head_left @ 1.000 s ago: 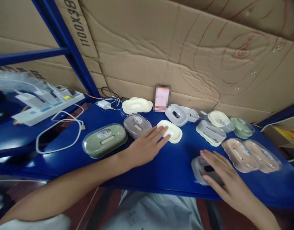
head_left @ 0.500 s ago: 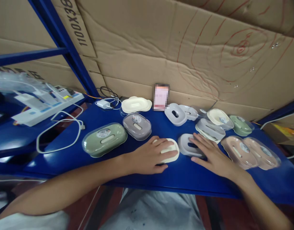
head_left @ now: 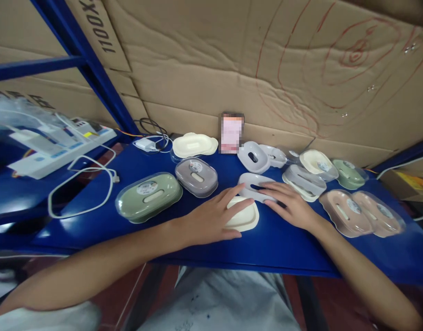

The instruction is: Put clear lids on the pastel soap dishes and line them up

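Observation:
A cream oval plastic dish lies near the front of the blue table. My left hand rests over its left side, palm down with fingers spread, one fingertip reaching the rim of a grey oval soap-dish piece with a dark slot. My right hand has that grey piece by its right side, fingers over the top near the slot and thumb at the near edge. The grey piece sits just behind the cream dish, its near edge close to the dish. What lies beneath my left palm is hidden.
Clear-covered soap boxes, green, grey and pink, flank my hands. Behind stand cream trays, another slotted grey piece and a phone against cardboard. A white cable and power strip lie left.
The grey slotted piece has moved left and back with my right hand, from beside the cream dish to behind it. My left hand's fingers have spread, uncovering more of the cream dish.

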The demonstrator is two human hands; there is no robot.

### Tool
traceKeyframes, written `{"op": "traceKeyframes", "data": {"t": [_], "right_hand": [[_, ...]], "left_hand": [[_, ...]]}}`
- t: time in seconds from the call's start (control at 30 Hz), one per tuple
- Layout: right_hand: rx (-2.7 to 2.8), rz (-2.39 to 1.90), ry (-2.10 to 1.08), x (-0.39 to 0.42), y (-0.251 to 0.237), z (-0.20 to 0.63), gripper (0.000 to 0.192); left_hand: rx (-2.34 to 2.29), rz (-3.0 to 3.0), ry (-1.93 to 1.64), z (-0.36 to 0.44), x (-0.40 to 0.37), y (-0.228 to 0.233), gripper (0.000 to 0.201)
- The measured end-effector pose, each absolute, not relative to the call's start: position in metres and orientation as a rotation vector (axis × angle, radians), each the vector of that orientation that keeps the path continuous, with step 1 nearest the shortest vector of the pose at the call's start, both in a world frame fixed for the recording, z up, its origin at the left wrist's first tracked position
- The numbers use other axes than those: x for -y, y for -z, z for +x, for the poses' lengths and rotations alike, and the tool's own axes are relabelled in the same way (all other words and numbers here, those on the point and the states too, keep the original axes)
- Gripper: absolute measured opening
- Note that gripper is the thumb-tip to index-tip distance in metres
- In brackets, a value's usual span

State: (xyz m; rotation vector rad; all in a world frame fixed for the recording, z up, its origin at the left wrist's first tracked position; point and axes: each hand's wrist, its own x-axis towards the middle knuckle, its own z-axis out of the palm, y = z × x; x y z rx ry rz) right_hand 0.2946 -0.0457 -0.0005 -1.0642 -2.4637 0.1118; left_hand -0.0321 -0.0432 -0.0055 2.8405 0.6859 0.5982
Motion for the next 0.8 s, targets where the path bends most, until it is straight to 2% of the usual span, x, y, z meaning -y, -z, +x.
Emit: {"op": "traceKeyframes", "data": {"t": [0.17,0.43,0.63,0.8], "right_hand": [[2.539,-0.859,-0.087,0.055,-0.003,0.274,0.038],[2.642,-0.761,0.117,0.063,0.005,0.257,0.039],[2.666,-0.761,0.012,0.061,0.013,0.257,0.049],[2.686,-0.786,-0.014,0.060,0.017,0.252,0.050]], "left_hand": [[-0.646,3.106,-0.616,-0.032,0.031,0.006,0.099],[-0.712,3.179,-0.478,-0.035,0.030,0.012,0.084],[-0.733,3.237,-0.500,-0.037,0.033,0.007,0.070],[-0.808,3.203,-0.465,-0.035,0.038,0.004,0.066]]}}
